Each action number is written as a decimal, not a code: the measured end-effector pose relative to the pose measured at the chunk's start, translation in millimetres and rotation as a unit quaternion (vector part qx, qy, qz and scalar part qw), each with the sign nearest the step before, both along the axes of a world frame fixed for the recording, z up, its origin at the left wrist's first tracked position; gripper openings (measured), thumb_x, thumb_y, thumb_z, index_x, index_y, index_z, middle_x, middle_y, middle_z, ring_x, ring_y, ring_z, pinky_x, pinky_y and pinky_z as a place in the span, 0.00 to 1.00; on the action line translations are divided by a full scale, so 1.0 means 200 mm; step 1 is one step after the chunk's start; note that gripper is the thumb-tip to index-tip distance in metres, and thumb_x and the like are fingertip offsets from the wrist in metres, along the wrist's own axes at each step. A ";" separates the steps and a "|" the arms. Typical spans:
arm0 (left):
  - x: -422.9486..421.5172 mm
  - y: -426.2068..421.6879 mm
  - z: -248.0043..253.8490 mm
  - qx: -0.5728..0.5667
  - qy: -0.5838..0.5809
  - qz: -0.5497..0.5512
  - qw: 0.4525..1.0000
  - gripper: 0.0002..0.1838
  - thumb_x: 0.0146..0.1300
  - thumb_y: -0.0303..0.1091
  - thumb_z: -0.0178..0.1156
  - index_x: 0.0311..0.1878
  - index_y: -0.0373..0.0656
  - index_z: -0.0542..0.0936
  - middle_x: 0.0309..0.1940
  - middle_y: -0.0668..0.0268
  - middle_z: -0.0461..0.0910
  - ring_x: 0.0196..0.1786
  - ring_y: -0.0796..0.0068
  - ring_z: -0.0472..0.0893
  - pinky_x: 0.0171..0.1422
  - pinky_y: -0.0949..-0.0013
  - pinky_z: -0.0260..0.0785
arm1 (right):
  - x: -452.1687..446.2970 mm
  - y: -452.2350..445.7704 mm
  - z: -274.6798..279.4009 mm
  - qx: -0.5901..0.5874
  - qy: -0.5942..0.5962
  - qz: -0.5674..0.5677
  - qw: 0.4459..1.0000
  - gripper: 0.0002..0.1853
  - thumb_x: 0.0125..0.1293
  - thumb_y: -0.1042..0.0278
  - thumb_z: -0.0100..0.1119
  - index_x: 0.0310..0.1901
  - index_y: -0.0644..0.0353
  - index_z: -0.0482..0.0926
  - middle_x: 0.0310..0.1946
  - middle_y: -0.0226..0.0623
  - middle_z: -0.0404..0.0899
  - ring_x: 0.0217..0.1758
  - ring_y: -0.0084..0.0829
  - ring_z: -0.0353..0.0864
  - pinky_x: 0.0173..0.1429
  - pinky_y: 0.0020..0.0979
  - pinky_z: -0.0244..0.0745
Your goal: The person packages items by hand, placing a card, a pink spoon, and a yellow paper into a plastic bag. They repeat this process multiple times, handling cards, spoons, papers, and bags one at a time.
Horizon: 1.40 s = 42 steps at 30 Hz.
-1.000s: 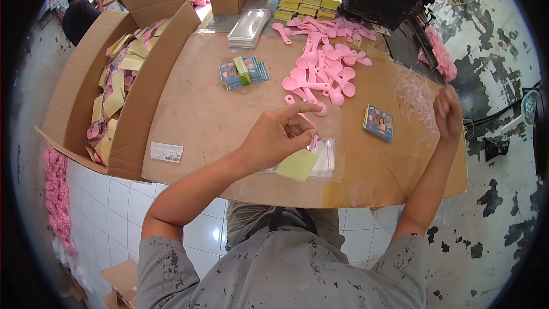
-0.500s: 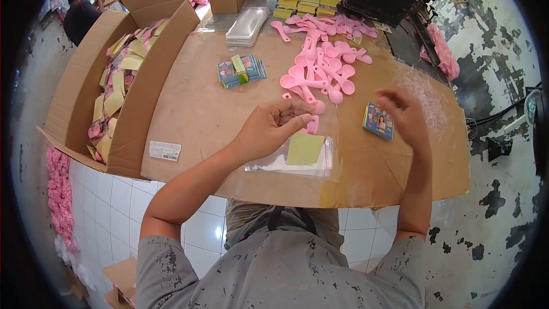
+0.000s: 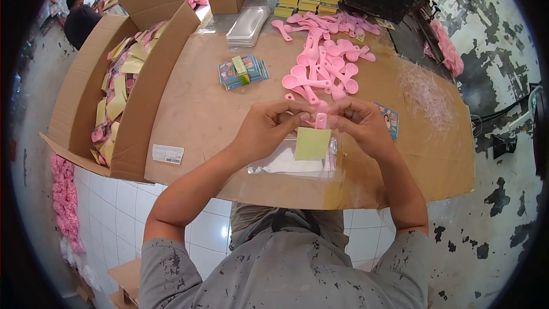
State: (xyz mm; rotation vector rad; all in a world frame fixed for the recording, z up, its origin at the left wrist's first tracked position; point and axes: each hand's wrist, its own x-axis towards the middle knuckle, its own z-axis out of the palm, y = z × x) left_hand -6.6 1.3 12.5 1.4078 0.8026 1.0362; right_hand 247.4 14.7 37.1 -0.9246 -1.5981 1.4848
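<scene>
Over the worktop [image 3: 197,94], the left hand [image 3: 267,130] pinched the pink spoon [image 3: 321,121] from its 9 o'clock side; the right hand [image 3: 366,129] curled at 3 o'clock, about equally near, though whether it gripped could not be told. The clear bag [image 3: 275,162] lay beneath, toward 7 o'clock. The yellow card [image 3: 313,144] met the spoon's 6 o'clock end; its visible handle ran roughly 12 to 6.

cardboard tabletop [image 3: 197,97]: pink spoons [image 3: 314,83], clear bags [image 3: 247,26], blue cards [image 3: 230,75].
</scene>
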 end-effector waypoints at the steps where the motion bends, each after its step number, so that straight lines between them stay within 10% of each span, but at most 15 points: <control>1: 0.01 0.00 -0.01 0.030 -0.010 0.011 0.999 0.12 0.75 0.27 0.63 0.57 0.35 0.85 0.48 0.63 0.89 0.48 0.77 0.88 0.50 0.74 0.83 | 0.01 0.00 -0.01 0.015 0.006 -0.001 1.000 0.09 0.72 0.78 0.66 0.51 0.68 0.83 0.46 0.33 0.85 0.48 0.21 0.85 0.52 0.26 0.81; 12: -0.04 0.03 -0.01 0.210 0.079 -0.025 0.974 0.14 0.68 0.15 0.60 0.54 0.34 0.87 0.48 0.58 0.89 0.50 0.74 0.87 0.55 0.69 0.84 | 0.09 0.06 -0.11 0.090 0.036 0.030 0.995 0.10 0.68 0.83 0.63 0.48 0.66 0.88 0.45 0.33 0.83 0.48 0.21 0.82 0.51 0.25 0.78; 24: 0.03 0.02 -0.03 -0.045 -0.025 -0.012 0.999 0.10 0.72 0.24 0.66 0.53 0.32 0.85 0.45 0.62 0.89 0.46 0.77 0.89 0.51 0.72 0.84 | 0.10 0.07 -0.13 0.096 -0.023 0.030 0.995 0.12 0.71 0.77 0.65 0.54 0.66 0.85 0.46 0.31 0.82 0.47 0.20 0.82 0.52 0.24 0.78; 42: 0.00 0.03 -0.03 -0.037 -0.045 -0.084 0.995 0.14 0.73 0.29 0.67 0.57 0.36 0.79 0.45 0.66 0.86 0.45 0.80 0.86 0.48 0.73 0.81 | 0.04 0.02 -0.03 0.033 0.034 0.043 0.998 0.13 0.70 0.79 0.67 0.55 0.67 0.81 0.45 0.31 0.85 0.47 0.20 0.83 0.53 0.26 0.79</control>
